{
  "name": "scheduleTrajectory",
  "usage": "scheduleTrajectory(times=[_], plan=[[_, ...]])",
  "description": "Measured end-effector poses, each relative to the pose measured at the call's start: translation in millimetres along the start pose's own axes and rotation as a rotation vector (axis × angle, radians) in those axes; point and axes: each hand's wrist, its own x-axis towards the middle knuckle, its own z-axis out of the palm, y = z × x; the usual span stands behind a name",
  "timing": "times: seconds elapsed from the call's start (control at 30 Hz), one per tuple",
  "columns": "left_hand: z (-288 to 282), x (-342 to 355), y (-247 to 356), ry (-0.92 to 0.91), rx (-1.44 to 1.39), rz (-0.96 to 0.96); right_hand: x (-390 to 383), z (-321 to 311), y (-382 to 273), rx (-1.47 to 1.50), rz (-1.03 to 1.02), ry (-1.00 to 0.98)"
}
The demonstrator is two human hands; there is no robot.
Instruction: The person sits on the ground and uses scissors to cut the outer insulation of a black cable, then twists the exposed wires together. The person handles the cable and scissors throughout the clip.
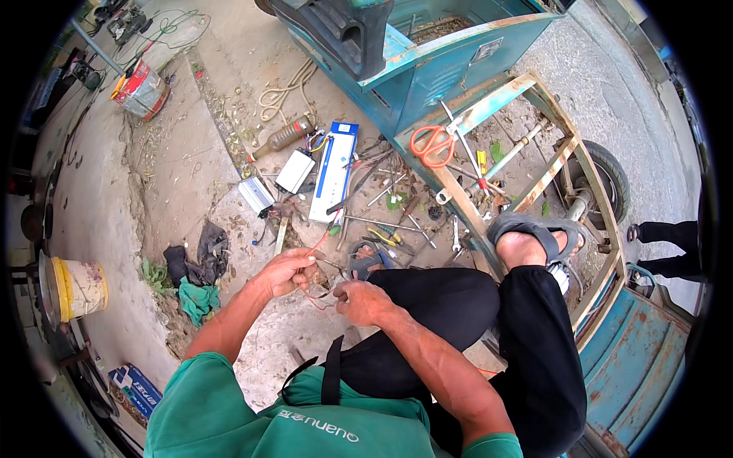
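Both hands, left hand (286,271) and right hand (363,301), pinch thin red wires (317,246) near scattered wrenches (456,233).

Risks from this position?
1. Both hands, left hand and right hand, pinch thin red wire; a strand may snap or prick.
2. Loose wrenches and scissors lie close by the sandalled foot, so a slip could hurt.

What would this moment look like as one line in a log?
left hand: pinching red wire | right hand: holding thin wires | spot: concrete ground | near: scattered tools, orange scissors, blue-white box
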Motion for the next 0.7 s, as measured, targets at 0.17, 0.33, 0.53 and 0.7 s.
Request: scheduleTrajectory(times=[0.17,0.33,0.53,0.7], plan=[[-92,5,-40,0.328,0.363,0.002,-13,-8,-17,0.077,-0.058,0.155],[-136,9,-71,0.461,0.529,0.015,-33,-12,-17,0.231,-0.056,0.287],[-152,16,-81,0.501,0.764,0.077,-73,-73,-34,0.753,-0.009,0.311],[-165,7,-67,0.554,0.775,0.135,-147,-195,-73,0.540,-0.138,0.661]])
